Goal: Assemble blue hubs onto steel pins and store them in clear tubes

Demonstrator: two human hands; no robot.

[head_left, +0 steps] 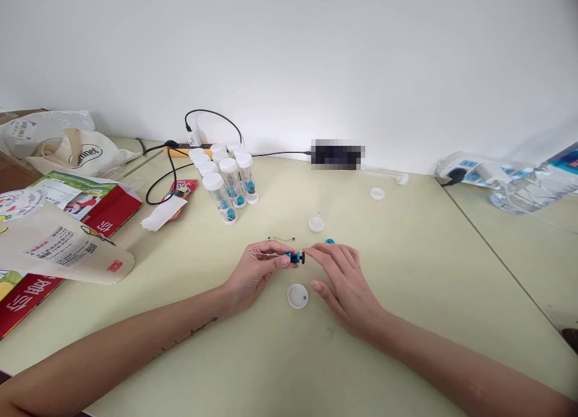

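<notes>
My left hand (257, 269) pinches a small blue and black part (294, 258) with thin metal wires that run back over the palm. Its black round end points right. Beside that end, the index finger of my right hand (345, 278) reaches in, fingers apart and nothing visible in them; whether the fingertip touches cannot be told. Below lies a white cap (297, 296) with a tiny dark piece in it. A bent thin wire (283, 239) with a dark red tip lies behind my left hand. A blue piece (330, 241) sits behind my right hand, partly hidden.
Several clear tubes with white caps (230, 179) holding blue parts stand at the back left. White lids (316, 224) lie farther back. A paper cup (67, 248) and bags fill the left. A power strip (469, 169) and water bottle (537, 179) are at right.
</notes>
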